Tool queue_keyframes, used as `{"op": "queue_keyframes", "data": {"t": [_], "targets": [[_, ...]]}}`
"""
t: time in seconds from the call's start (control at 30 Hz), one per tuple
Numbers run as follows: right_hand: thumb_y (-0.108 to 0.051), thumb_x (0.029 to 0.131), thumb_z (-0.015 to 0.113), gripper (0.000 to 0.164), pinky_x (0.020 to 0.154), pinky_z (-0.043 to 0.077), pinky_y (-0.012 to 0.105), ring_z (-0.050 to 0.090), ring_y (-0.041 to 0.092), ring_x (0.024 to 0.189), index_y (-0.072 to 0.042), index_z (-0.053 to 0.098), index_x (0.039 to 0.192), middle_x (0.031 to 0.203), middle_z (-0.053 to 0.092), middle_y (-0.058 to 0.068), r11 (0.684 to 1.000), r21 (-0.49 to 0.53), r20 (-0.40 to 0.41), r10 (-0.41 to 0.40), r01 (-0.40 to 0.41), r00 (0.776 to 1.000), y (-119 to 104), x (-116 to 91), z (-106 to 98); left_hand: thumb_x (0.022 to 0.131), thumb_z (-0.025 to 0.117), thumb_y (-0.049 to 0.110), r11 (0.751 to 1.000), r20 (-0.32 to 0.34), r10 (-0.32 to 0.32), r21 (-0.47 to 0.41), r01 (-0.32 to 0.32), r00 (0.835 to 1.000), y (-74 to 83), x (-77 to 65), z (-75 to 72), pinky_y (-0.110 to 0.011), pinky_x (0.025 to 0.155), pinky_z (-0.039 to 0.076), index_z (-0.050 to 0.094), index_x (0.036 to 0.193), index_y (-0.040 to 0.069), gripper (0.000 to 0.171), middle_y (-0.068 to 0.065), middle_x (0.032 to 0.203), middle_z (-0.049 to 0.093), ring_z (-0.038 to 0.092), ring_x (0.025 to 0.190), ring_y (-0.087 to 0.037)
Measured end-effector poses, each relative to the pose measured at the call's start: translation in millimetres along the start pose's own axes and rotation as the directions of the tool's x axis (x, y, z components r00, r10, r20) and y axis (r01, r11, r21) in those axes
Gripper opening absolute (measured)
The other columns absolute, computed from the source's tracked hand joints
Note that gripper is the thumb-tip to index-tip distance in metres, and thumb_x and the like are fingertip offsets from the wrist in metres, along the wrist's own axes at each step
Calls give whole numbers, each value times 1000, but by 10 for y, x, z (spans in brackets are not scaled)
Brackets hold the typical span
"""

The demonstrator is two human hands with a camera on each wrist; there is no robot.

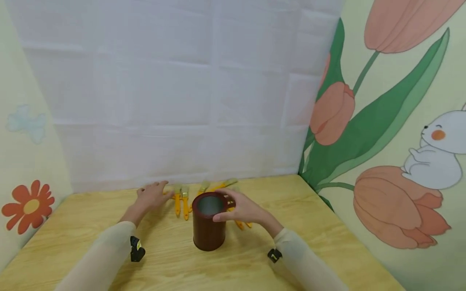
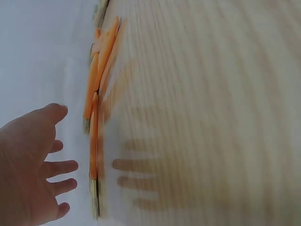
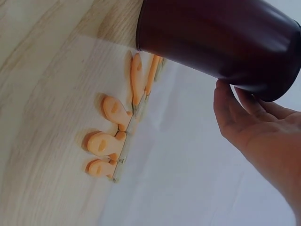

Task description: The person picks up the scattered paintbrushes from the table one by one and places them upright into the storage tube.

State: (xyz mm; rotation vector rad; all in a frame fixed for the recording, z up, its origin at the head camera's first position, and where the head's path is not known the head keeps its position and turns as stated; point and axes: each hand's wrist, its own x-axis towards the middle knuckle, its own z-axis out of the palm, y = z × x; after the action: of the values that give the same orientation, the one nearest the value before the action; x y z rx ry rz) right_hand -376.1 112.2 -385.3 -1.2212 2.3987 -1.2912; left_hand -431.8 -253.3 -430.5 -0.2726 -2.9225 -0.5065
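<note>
A dark red-brown cylindrical container (image 1: 209, 232) stands upright near the middle of the table, its open top facing up. My right hand (image 1: 245, 208) grips it at the rim, the thumb on the near side and fingers at the far side; in the right wrist view the fingertips touch the container's wall (image 3: 211, 42). Farther left, my left hand (image 1: 150, 199) hovers palm down beside two paintbrushes (image 1: 185, 204) with yellow-orange handles. The left wrist view shows its fingers spread, with nothing held, close to the brushes' orange handles (image 2: 93, 146).
More paintbrushes (image 1: 225, 184) lie behind and right of the container, partly hidden by it and my right hand. The wood-grain table (image 1: 164, 258) ends at a white sheet (image 1: 174, 101) at the back. A wall with painted tulips (image 1: 386, 121) borders the right side.
</note>
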Motion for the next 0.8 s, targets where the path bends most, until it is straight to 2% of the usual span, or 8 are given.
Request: {"op": "queue_keyframes", "data": {"t": [0.13, 0.23, 0.3, 0.37, 0.47, 0.57, 0.7, 0.8], "targets": [[-52, 86, 79, 86, 99, 49, 42, 57, 13, 119, -16, 42, 154, 138, 53, -5, 1000, -3, 25, -3, 3, 1000, -17, 21, -10, 105, 53, 40, 999, -15, -33, -14, 33, 999, 61, 141, 41, -78, 93, 23, 47, 145, -7, 62, -36, 141, 46, 41, 124, -60], [-52, 87, 79, 86, 99, 49, 47, 57, 11, 118, -15, 41, 154, 137, 53, -6, 1000, -6, 35, -7, 7, 999, -19, 32, -5, 103, 56, 37, 999, -18, -37, 0, 37, 999, 76, 220, 74, -78, 91, 26, 57, 134, -9, 56, -34, 131, 56, 50, 116, -57], [-54, 87, 78, 88, 98, 49, 48, 57, 11, 117, -14, 41, 155, 137, 53, -6, 1000, -12, 38, -10, 10, 999, -21, 34, -6, 102, 59, 35, 999, -17, -39, 1, 39, 999, 93, 251, 83, -75, 88, 32, 64, 121, -10, 49, -30, 118, 63, 57, 106, -52], [-56, 87, 77, 90, 98, 50, 48, 56, 10, 117, -13, 40, 156, 137, 53, -6, 1000, -22, 41, -13, 13, 999, -22, 37, -13, 100, 61, 32, 999, -11, -47, -5, 47, 999, 112, 278, 84, -66, 79, 39, 68, 103, -8, 41, -23, 97, 67, 61, 88, -42], [-57, 87, 76, 91, 97, 50, 48, 56, 10, 116, -12, 39, 156, 137, 53, -7, 999, -33, 44, -14, 16, 999, -26, 40, -30, 96, 63, 29, 997, 4, -68, -22, 68, 998, 153, 315, 79, -48, 64, 39, 64, 78, 2, 34, -9, 71, 54, 52, 66, -28], [-56, 87, 76, 90, 97, 50, 49, 56, 10, 117, -12, 39, 156, 137, 53, -6, 999, -36, 44, -17, 18, 999, -31, 38, -48, 93, 61, 26, 995, 10, -93, -43, 93, 996, 198, 343, 78, -37, 55, 32, 51, 62, 10, 36, 0, 60, 39, 41, 55, -19], [-56, 87, 76, 89, 97, 50, 50, 55, 10, 118, -13, 39, 156, 138, 52, -6, 999, -29, 42, -20, 22, 999, -23, 31, -63, 89, 59, 23, 991, -2, -124, -55, 123, 992, 259, 361, 81, -35, 50, 30, 41, 55, 15, 40, 3, 55, 31, 34, 51, -16], [-57, 87, 76, 89, 97, 49, 51, 55, 10, 118, -13, 39, 156, 138, 52, -6, 999, -25, 37, -20, 21, 999, -7, 19, -71, 89, 59, 24, 988, 3, -151, -46, 151, 989, 300, 378, 88, -38, 53, 33, 41, 54, 14, 41, 2, 56, 31, 35, 53, -18]]}}
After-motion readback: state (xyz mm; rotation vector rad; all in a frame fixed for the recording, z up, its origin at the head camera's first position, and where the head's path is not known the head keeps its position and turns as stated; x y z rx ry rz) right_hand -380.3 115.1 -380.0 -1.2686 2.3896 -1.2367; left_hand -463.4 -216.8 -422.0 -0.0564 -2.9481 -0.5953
